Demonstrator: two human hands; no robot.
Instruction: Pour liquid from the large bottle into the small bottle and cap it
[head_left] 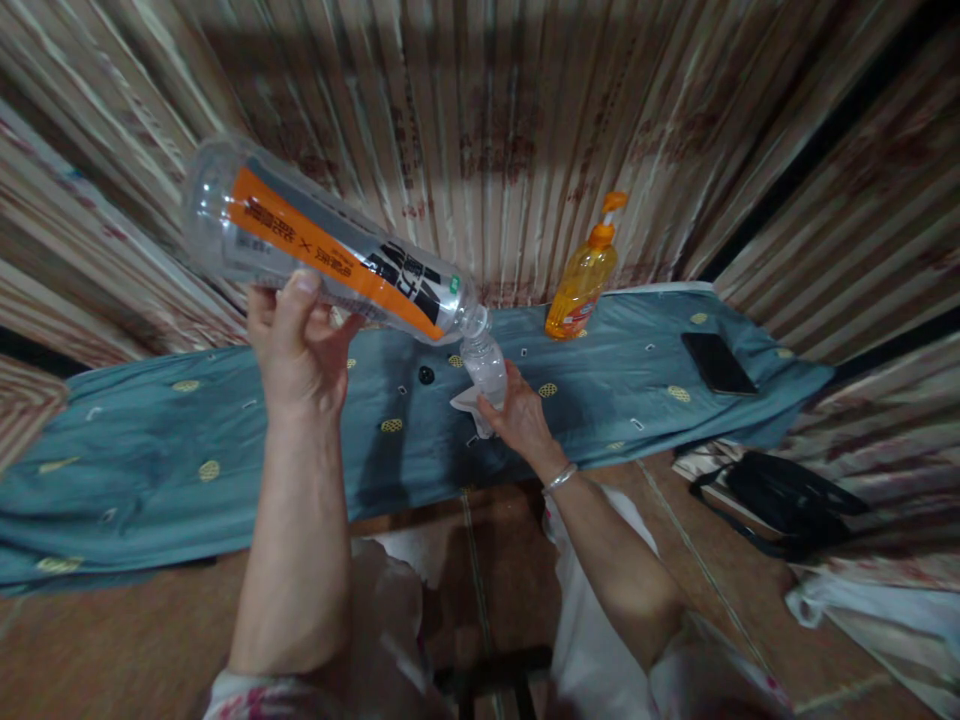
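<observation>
- Tilting the large bottle (330, 250) neck-down above the tabletop (157, 420), the left hand (300, 350) had its fingers curled partway around the lower side, thumb against the plastic.
- Beneath its neck, the small bottle (486, 368) was in the right hand (521, 415), the fingers drawn in close around its body.
- As for progress, the two bottles had been brought mouth to mouth; whether the rims touched or only overlapped in view could not be told.
- No cap sat on the large bottle's neck, and a small dark disc (427, 375), perhaps a cap, lay loose on the cloth.
- No stream or liquid level could be made out, so how much had passed over, if any, was unclear. Neither bottle had been set down.
- The large bottle was clear, glossy plastic, rounded at the base and narrowing at the neck, with an orange, black and silvery label.
- The small bottle was clear and ridged near the top; a pale, pointed piece (469, 402) showed beside it, its nature uncertain.
- Soft, wrinkled teal fabric with yellow motifs covered the tabletop, where a pump bottle (583, 285) of amber liquid and a flat black phone (718, 363) rested.
- Behind hung a pleated, patterned curtain (510, 120).
</observation>
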